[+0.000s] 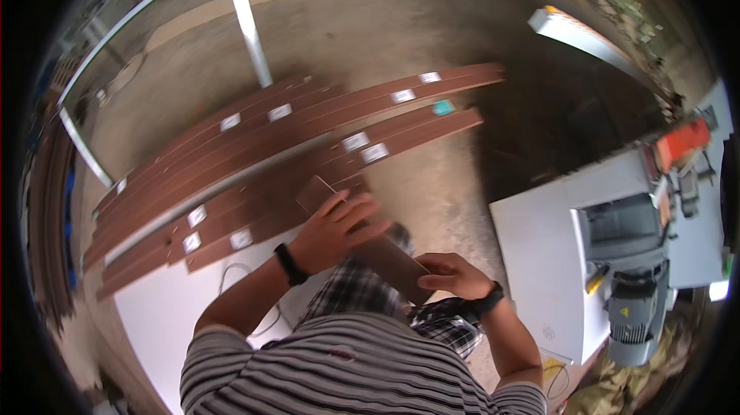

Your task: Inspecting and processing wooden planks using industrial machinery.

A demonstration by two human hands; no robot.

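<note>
A short brown board lies slantwise in front of my body, over my checked trousers. Around its near right end, my right hand is closed, thumb and fingers on the edge. My left hand is over the board's farther part, its fingers stretched out and apart; whether it presses on the surface I cannot tell. The board's far end shows beyond my left fingers, near the stacked planks. A dark band circles each wrist.
Long brown planks with small white labels lie side by side ahead and left, partly over a white surface with a cable. At right, a white-topped table holds a grey machine. A white metal frame stands behind.
</note>
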